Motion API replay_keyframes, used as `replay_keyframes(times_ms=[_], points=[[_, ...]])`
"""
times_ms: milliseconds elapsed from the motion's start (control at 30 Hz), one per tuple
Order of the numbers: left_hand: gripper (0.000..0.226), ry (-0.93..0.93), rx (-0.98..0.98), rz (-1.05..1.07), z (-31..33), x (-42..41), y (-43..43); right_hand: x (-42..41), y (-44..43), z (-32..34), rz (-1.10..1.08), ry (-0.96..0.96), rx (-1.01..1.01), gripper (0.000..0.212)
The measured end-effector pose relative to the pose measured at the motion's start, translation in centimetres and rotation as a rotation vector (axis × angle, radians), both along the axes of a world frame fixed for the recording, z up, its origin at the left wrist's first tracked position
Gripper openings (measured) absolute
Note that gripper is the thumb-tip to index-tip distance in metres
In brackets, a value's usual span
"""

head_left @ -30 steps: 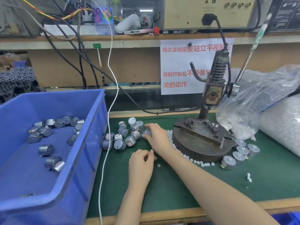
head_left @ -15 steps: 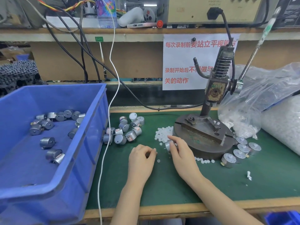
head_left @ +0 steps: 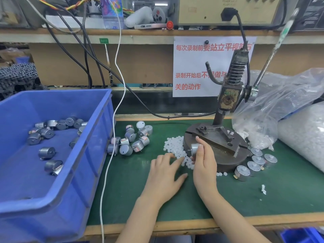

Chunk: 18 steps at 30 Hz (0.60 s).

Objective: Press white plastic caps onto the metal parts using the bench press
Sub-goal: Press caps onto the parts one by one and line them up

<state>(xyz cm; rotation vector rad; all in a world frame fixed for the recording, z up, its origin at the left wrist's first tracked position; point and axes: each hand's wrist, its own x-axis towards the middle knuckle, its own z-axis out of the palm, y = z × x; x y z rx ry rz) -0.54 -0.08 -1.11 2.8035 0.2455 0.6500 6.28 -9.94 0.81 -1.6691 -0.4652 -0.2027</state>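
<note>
My right hand (head_left: pixel 203 165) grips a small silver metal motor (head_left: pixel 195 148) just in front of the bench press's round base (head_left: pixel 228 160). My left hand (head_left: pixel 164 176) lies with fingers spread, its fingertips reaching into the pile of small white plastic caps (head_left: pixel 172 146) on the green mat. The press (head_left: pixel 229 95) stands upright with its long lever (head_left: pixel 270 55) raised to the right. Loose metal motors (head_left: pixel 133 139) lie left of the caps. More motors with caps (head_left: pixel 256 162) sit right of the base.
A blue bin (head_left: pixel 98 137) holding several motors fills the left side. Clear bags of white caps (head_left: pixel 301 130) lie at the right. A white cable (head_left: pixel 108 163) hangs down beside the bin. The bench's wooden front edge (head_left: pixel 210 223) runs below my arms.
My right hand picked a motor from the loose pile and carried it right to the press base. My left hand opened from a curl and reached to the white caps.
</note>
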Motion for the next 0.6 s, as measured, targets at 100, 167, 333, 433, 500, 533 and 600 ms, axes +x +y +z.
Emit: replay_keyframes(times_ms=[100,167,333,433,500,533,600], points=[[0.044,0.019,0.024,-0.055,0.2,0.9,-0.7,-0.1,0.1,0.0,0.012,-0.01,-0.009,0.03],[0.037,0.005,0.019,-0.056,0.1,1.0,-0.7,0.0,0.1,-0.1,0.012,-0.012,-0.035,0.029],[0.02,-0.017,-0.062,-0.033,0.2,0.5,-0.3,-0.1,0.1,0.0,0.023,0.009,-0.061,0.028],[0.012,-0.058,-0.219,0.002,0.2,-0.4,0.5,-0.2,0.1,0.0,0.036,0.011,-0.069,0.028],[0.008,-0.087,-0.335,0.045,0.1,-1.1,1.0,-0.2,0.0,-0.1,0.045,0.011,-0.09,0.028],[0.008,-0.089,-0.377,0.06,0.1,-1.3,1.1,-0.2,0.0,-0.1,0.046,0.01,-0.098,0.029],[0.013,-0.073,-0.401,0.073,0.2,-1.4,1.1,-0.2,0.0,-0.1,0.049,0.011,-0.108,0.029]])
